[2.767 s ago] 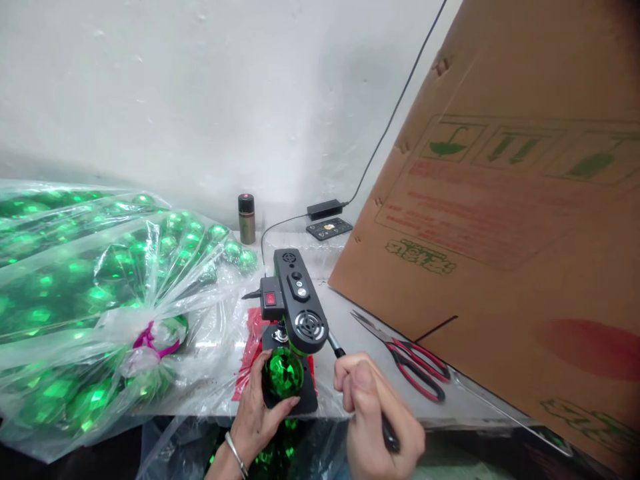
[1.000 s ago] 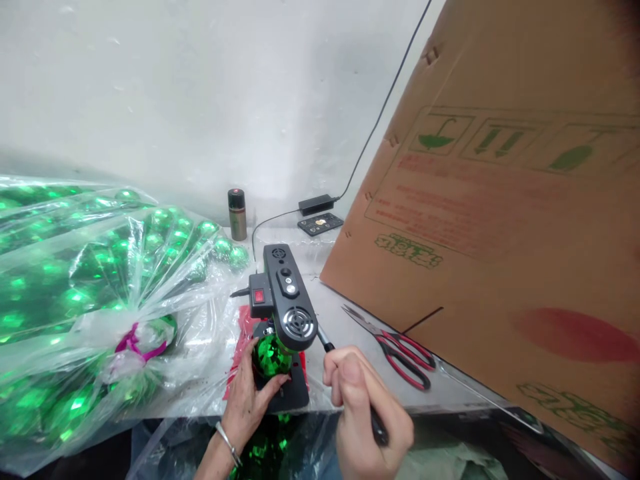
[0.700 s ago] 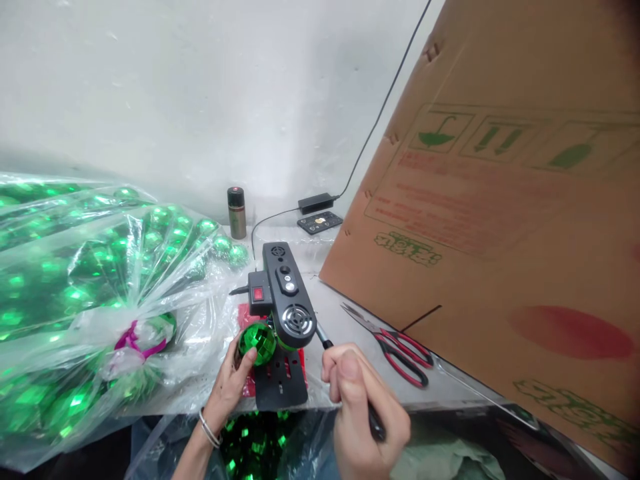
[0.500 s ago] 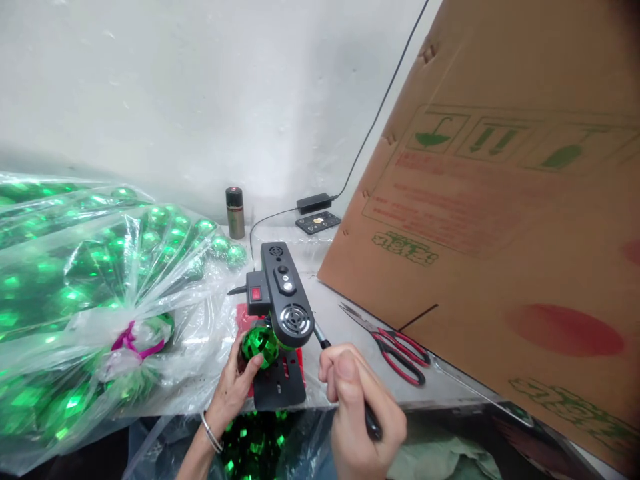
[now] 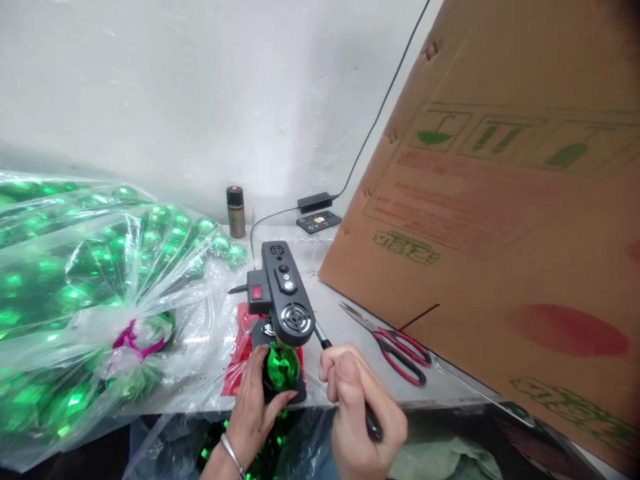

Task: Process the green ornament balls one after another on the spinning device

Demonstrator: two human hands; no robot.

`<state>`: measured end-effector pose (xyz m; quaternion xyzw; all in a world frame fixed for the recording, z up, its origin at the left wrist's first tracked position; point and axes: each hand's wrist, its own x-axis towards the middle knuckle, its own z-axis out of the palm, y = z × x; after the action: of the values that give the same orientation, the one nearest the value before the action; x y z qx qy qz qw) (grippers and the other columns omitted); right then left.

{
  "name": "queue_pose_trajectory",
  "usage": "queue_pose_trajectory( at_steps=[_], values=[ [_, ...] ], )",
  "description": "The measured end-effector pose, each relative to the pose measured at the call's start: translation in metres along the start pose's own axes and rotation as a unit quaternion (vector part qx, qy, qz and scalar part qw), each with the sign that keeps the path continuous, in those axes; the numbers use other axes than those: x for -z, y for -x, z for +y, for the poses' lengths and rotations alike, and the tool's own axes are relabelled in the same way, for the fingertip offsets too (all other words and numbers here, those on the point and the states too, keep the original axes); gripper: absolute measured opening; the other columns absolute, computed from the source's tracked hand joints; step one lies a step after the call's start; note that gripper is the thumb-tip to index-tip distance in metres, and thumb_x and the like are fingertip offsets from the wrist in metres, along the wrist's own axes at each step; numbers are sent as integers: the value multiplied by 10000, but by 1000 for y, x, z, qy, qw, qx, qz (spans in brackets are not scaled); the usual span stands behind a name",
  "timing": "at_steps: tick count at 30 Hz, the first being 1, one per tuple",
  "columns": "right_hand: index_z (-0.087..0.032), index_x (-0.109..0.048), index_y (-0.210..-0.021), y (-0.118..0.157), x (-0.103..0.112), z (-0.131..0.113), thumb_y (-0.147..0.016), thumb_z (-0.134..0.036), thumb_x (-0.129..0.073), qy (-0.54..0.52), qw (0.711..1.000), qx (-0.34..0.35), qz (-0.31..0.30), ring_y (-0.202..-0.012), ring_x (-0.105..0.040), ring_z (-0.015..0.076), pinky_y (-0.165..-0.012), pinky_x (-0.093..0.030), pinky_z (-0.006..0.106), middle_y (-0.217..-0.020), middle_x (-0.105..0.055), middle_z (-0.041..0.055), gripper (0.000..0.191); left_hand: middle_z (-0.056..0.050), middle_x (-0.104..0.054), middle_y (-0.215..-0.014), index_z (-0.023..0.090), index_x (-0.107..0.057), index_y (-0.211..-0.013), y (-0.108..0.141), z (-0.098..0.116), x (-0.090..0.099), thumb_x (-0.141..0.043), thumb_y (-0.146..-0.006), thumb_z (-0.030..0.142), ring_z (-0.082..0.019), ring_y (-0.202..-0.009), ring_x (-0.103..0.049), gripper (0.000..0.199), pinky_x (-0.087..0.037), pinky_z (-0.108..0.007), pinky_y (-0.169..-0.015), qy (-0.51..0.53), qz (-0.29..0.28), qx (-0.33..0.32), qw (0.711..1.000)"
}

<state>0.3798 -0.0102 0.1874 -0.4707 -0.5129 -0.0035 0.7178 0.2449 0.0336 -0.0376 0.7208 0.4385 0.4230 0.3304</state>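
My left hand is closed round a shiny green faceted ball, just under the front end of a black bench machine. The machine has a red switch on its left side, and its base plate is partly hidden by the ball and fingers. Wrapped in my right hand is the black-gripped lever that slopes down from the machine's right side. Red sheet material lies beneath the machine.
Bags of green balls fill the left side. Red-handled scissors lie right of the lever, near a large cardboard box. Behind stand a small bottle, a power adapter and a dark phone-like slab.
My left hand has moved right with the green ball, bringing it in front of the machine's head from its left side. My right hand stays on the lever.
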Motion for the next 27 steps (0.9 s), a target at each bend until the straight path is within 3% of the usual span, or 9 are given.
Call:
queue_pose_trajectory(
  at_steps=[5, 14, 21, 27],
  values=[
    [-232, -563, -813, 1, 1, 1, -1220, -130, -505, -1, 1000, 1, 0, -626, -580, 115, -577, -433, 263, -700, -556, -30, 423, -261, -710, -1660, 213, -559, -1624, 9, -4, -1, -851, -973, 426, -508, -1537, -716, 746, -620, -731, -1258, -12, 7, -2, 1000],
    [-232, -550, -814, 0, 1, 1, -1216, -132, -512, 4, 1000, 11, 0, -617, -587, 106, -566, -445, 247, -699, -571, -32, 416, -229, -758, -1536, 188, -639, -1541, -31, 1, -4, -885, -838, 500, -493, -1482, -729, 807, -560, -759, -1294, 51, -9, 49, 997],
    [-228, -562, -819, 9, 3, 9, -1203, -98, -497, 4, 1000, 18, 3, -598, -586, 110, -551, -429, 262, -706, -584, -22, 411, -219, -724, -1571, 200, -617, -1549, -25, -20, -13, -933, -779, 537, -509, -1522, -679, 898, -517, -754, -1319, 76, -14, 58, 995],
    [-240, -487, -765, 23, 1, 25, -1227, -154, -474, 15, 998, 58, 20, -557, -550, 106, -535, -404, 266, -633, -493, -50, 470, -213, -713, -1569, 201, -624, -1552, -23, -21, -14, -940, -782, 516, -505, -1523, -671, 890, -519, -746, -1315, 76, -11, 56, 995]
  ],
)
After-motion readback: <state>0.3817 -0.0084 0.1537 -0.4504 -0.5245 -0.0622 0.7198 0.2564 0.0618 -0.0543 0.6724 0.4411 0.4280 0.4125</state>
